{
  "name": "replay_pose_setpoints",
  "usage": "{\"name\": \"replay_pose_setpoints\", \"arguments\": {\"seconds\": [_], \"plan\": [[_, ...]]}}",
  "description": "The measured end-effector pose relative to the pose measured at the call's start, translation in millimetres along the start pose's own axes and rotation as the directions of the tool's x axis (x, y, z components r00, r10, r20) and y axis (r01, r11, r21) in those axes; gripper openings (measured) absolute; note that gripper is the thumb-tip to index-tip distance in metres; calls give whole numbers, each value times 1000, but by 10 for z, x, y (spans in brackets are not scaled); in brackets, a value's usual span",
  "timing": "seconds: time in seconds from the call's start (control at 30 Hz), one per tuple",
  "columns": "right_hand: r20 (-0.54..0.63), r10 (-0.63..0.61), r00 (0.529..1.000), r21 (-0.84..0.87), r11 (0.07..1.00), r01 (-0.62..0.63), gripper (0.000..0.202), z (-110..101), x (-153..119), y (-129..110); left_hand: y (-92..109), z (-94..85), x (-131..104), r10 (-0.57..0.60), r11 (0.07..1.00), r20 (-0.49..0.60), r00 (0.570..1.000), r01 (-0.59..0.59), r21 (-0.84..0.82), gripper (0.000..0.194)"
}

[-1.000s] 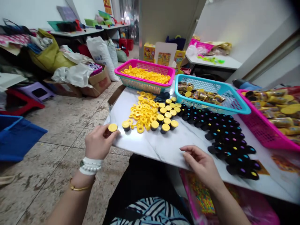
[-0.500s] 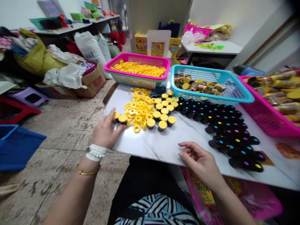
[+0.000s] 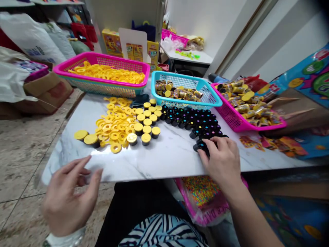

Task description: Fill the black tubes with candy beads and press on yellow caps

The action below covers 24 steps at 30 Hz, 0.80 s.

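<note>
My right hand is at the near end of the dark group, thumb and fingers closed around a small black cup; the fingers partly hide it. Behind it stand many more black cups with coloured dots in their ends. My left hand hovers at the table's near left edge, fingers apart and nothing in it. Beyond that hand, two black cups with yellow lids stand at the left. Flat yellow rings lie heaped in the middle, beside a cluster of yellow-lidded cups.
A pink basket of yellow rings stands at the back left. A blue basket and another pink basket hold wrapped yellow pieces. Below the table's front edge sits a pink bag of tiny coloured beads.
My view has turned right. My left hand has drawn back from the two yellow-lidded cups at the left. My right hand has reached to the black cups and closed on one.
</note>
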State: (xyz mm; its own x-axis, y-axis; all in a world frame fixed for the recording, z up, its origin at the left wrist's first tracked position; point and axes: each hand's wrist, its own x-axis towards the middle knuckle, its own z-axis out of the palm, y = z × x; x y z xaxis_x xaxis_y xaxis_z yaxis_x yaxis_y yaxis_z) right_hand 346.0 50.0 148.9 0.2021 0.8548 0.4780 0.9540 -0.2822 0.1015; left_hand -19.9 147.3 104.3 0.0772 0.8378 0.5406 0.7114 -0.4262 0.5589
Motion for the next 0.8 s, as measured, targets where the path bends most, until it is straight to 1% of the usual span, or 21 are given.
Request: {"name": "replay_pose_setpoints", "arguments": {"seconds": [0.1, 0.23, 0.33, 0.43, 0.5, 0.63, 0.73, 0.8], "plan": [[38, -42, 998, -29, 999, 43, 24, 77, 46, 39, 224, 52, -124, 115, 988, -88, 990, -104, 117, 49], [17, -104, 994, -26, 994, 105, 20, 105, 61, 54, 395, 65, -215, 215, 976, -98, 972, -211, 55, 53], [-46, -117, 992, 22, 993, 118, 17, 131, 51, 61, 508, 112, -258, 251, 967, -54, 966, -253, -37, 50], [-78, -125, 989, 76, 989, 131, 15, 168, 39, 57, 611, 248, -249, 254, 961, 20, 967, -250, -117, 43], [-68, -147, 987, 81, 985, 152, 16, 187, 47, 57, 665, 366, -198, 270, 955, 50, 961, -261, -138, 39], [-61, -217, 974, 68, 973, 221, 19, 203, 116, 54, 763, 559, -39, 348, 928, 71, 935, -333, -166, 33], [-95, -251, 963, 159, 952, 263, 22, 175, 156, -70, 844, 623, 19, 357, 914, 101, 928, -325, -242, 29], [-97, -287, 953, 289, 908, 303, 24, 129, 146, -266, 887, 637, 5, 329, 920, 176, 928, -273, -281, 32]]}}
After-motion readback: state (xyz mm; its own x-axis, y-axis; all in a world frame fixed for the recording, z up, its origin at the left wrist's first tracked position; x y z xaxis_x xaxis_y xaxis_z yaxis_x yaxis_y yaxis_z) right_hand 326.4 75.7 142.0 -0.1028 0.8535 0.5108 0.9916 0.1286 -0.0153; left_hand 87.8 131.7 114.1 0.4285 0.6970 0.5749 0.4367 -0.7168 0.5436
